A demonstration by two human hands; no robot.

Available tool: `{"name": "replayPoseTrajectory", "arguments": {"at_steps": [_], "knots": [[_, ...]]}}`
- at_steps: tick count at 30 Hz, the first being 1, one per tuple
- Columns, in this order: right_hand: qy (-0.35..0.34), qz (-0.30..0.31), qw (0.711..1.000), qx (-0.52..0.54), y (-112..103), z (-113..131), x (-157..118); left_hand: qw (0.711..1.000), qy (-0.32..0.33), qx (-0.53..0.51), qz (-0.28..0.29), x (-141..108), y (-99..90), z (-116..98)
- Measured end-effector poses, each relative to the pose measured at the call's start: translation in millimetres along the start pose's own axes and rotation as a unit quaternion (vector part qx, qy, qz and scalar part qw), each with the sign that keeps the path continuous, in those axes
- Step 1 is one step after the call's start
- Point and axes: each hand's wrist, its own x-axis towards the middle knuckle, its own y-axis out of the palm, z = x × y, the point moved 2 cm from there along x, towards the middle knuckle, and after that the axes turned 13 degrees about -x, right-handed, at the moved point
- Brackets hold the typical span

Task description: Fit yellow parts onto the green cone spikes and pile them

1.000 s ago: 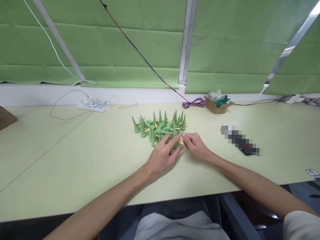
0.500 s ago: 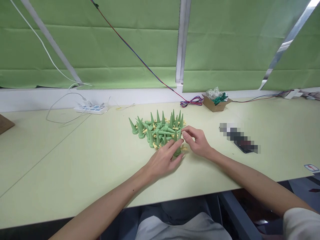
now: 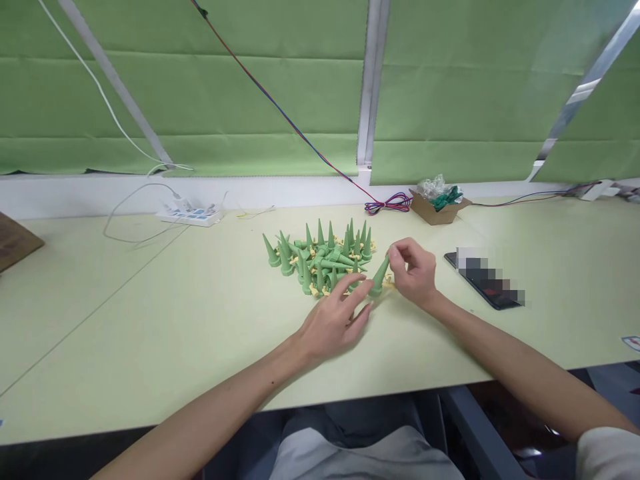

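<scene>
Between finger and thumb, my right hand point(image 3: 415, 270) pinches the tip of a green plastic cone point(image 3: 381, 276), which leans to the right with its wider base low. My left hand point(image 3: 337, 317) is open, palm down, its fingers spread at the near edge of a pile of green cones point(image 3: 327, 257). Its fingertips are close to the base of the pinched cone; whether they touch it I cannot tell. Some cones in the pile stand upright, others lie on their sides. Small yellow pieces point(image 3: 314, 289) are scattered among them, and another yellow piece point(image 3: 389, 283) shows beside the pinched cone.
A black phone point(image 3: 483, 283), partly blurred out, lies right of my hands. At the back stand a cardboard box point(image 3: 437, 212) with clear plastic and green material, a coiled red-and-blue cable point(image 3: 390, 204) and a white power strip point(image 3: 193, 216). Brown board point(image 3: 17, 240) lies far left.
My right hand has moved slightly right, away from the pile, and a green cone now leans out from its pinch. My left hand stays near the pile, fingers still spread.
</scene>
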Motion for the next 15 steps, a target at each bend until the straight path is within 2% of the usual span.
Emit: {"name": "replayPoseTrajectory", "arguments": {"at_steps": [2,4,9,15], "knots": [[0.004,-0.022,1.0,-0.018,1.1,-10.2,3.9,0.999,0.034,0.021,0.0,0.0,1.0,-2.5],[0.007,-0.018,0.999,-0.042,4.3,-20.4,7.1,0.996,0.067,0.05,0.02,-0.1,3.2,-3.8],[0.006,0.031,0.996,-0.081,13.9,-39.6,10.9,0.99,0.089,0.086,0.07,-1.2,7.4,-3.3],[-0.017,0.1,0.992,-0.077,24.2,-49.3,12.0,0.987,0.103,0.093,0.077,-1.6,9.6,-4.6]]}}
